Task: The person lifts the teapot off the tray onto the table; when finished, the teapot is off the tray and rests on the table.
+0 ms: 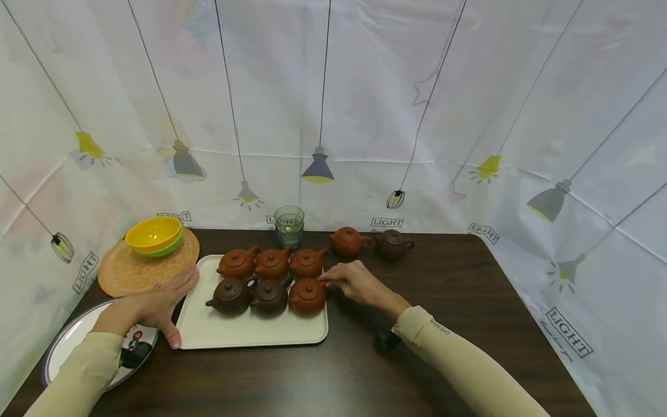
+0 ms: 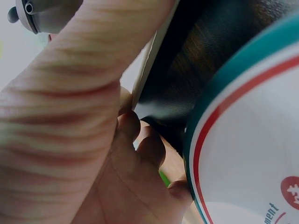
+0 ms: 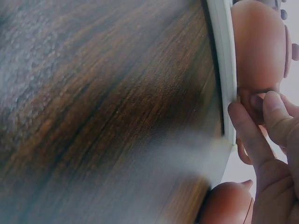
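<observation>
On a cream tray (image 1: 250, 336) stand several small clay teapots in two rows. The back row has three reddish-brown teapots (image 1: 272, 264); the front row has two dark brown teapots (image 1: 268, 299) and, at its right end, a reddish-brown teapot (image 1: 307, 297). My right hand (image 1: 359, 284) pinches that last teapot's handle (image 3: 254, 103) between thumb and fingers at the tray's right rim. Spread along the tray's left side is my left hand (image 1: 156, 304), its thumb at the near left corner and its fingers reaching to the far left corner.
Behind the tray stands a greenish glass (image 1: 289, 227). A reddish-brown teapot (image 1: 348, 241) and a dark teapot (image 1: 392, 244) sit back right. At left, a yellow bowl (image 1: 154, 233) nests in a green bowl on a round woven-looking mat (image 1: 120, 275); a white plate (image 1: 73, 347) lies nearer.
</observation>
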Tool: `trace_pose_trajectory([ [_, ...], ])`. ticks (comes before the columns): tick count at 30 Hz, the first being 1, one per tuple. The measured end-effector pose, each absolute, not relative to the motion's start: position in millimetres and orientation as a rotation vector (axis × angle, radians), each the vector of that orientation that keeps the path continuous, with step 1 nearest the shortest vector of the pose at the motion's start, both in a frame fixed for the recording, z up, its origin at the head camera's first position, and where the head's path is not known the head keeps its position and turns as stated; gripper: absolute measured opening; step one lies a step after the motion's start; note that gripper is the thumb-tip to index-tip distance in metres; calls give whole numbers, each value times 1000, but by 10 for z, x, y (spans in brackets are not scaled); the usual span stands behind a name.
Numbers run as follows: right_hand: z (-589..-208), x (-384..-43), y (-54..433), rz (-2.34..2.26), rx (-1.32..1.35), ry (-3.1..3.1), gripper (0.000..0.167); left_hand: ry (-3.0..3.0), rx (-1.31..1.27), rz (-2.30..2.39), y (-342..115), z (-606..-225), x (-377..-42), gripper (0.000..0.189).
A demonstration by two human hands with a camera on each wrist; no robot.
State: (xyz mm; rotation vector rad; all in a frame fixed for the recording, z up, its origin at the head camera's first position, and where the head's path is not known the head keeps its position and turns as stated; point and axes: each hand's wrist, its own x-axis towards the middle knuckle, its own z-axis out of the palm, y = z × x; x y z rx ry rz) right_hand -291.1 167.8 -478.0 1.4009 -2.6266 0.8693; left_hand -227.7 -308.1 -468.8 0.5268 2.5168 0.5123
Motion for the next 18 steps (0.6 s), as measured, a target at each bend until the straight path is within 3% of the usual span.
trace_pose_trajectory([
  [9, -4698, -2835, 1899, 972, 1285, -2596, 25, 2529, 566, 533, -3140, -4775, -2290, 165],
  [18, -4662, -2794, 2566, 889, 1057, -2555, 24, 2529, 523, 458, -3062, -4677, -2277, 162],
])
